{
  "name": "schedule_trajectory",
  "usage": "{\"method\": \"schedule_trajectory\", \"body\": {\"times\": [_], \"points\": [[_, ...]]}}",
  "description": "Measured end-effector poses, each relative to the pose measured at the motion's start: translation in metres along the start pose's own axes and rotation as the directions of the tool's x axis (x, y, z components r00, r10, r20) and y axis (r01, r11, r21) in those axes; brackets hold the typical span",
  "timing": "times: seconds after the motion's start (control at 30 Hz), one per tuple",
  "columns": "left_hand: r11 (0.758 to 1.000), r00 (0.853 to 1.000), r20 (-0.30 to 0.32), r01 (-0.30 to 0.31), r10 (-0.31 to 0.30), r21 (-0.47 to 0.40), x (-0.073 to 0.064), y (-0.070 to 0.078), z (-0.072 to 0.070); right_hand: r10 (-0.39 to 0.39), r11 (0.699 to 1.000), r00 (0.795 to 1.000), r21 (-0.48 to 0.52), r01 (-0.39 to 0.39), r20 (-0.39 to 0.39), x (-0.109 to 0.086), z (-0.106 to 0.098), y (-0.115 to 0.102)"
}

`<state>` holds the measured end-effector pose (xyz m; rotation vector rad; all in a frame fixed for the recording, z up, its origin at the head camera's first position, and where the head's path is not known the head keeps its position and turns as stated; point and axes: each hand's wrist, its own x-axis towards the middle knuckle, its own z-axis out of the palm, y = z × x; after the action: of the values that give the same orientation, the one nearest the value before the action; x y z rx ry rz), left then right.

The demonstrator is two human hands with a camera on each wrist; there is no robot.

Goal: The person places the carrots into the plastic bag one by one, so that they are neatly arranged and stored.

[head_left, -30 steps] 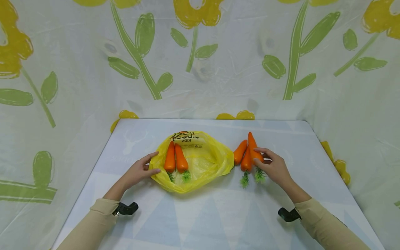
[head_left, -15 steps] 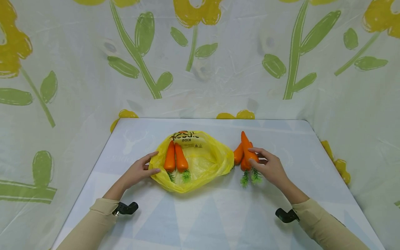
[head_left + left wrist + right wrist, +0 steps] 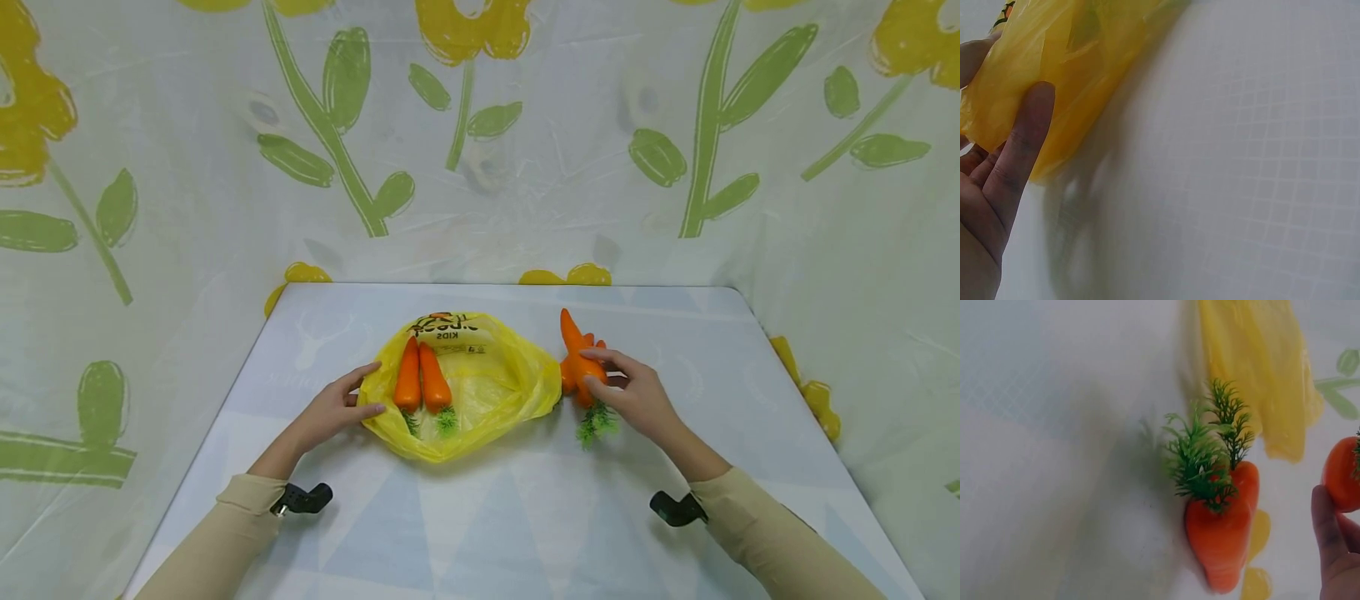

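My left hand (image 3: 330,417) holds the left rim of a yellow plastic bag (image 3: 517,367), its thumb (image 3: 1030,125) against the plastic. The bag lies on its side with a wide mouth. Two toy carrots (image 3: 408,379) with green tops rest inside it, side by side. Right of the bag, my right hand (image 3: 637,396) pinches a third toy carrot (image 3: 572,333), tip pointing away. In the right wrist view this held carrot (image 3: 1340,475) is cut off by the frame edge. Beneath it, two more carrots (image 3: 1219,537) lie together on the table, partly covered in the head view.
A pale table (image 3: 480,533) with a blue triangle pattern carries everything. Behind and beside it hangs a white cloth (image 3: 555,208) printed with yellow flowers and green leaves. Small black devices (image 3: 303,498) sit at both wrists.
My right hand has moved left with the carrot, from beside the two table carrots to above them, near the bag. The left hand and the bag have stayed in place.
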<state>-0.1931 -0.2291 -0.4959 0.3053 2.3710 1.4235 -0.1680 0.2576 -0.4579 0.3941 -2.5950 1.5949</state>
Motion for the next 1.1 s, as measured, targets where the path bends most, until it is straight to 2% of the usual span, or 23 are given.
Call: {"method": "schedule_trajectory", "body": {"times": [0.27,0.5,0.77,1.1], "points": [[1.000,1.000,-0.006,0.010,-0.010,0.015,0.002,-0.003,0.001,-0.056,0.998,0.998,0.028,0.055,0.036,0.005,0.008,-0.008],[1.000,1.000,-0.008,-0.006,0.006,0.018,0.002,-0.003,0.001,-0.077,0.996,0.995,0.052,0.074,0.067,0.010,0.016,-0.014],[1.000,1.000,-0.014,0.016,-0.015,0.019,0.003,-0.004,0.001,-0.132,0.989,0.985,0.088,0.122,0.112,0.014,0.026,-0.022],[1.000,1.000,-0.012,0.018,-0.018,0.010,0.002,-0.004,0.001,-0.127,0.986,0.977,0.129,0.106,0.169,0.020,0.043,-0.030]]}}
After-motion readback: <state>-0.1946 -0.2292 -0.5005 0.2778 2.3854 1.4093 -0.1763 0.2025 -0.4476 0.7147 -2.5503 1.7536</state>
